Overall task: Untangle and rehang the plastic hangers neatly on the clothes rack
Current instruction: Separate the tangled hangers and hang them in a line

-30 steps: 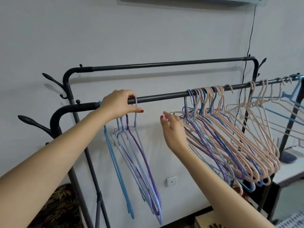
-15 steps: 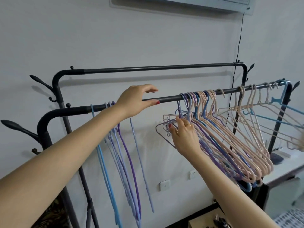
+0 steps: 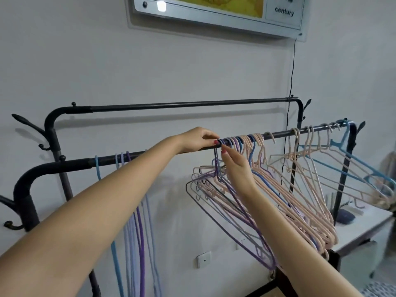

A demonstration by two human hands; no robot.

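A few blue and purple hangers [image 3: 137, 211] hang at the front rail's [image 3: 70, 165] left end. The left hand [image 3: 196, 139] curls over the rail, fingers pinched at a purple hook [image 3: 220, 141]. Just beside it, the right hand [image 3: 236, 166] pinches that hanger's neck, against the crowded pink bunch [image 3: 295, 200].

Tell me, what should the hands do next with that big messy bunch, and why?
Probably lift the purple hanger off the front rail. Its hook sits at the near end of the tangled bunch, the left hand pinches there, and the right hand holds just below.
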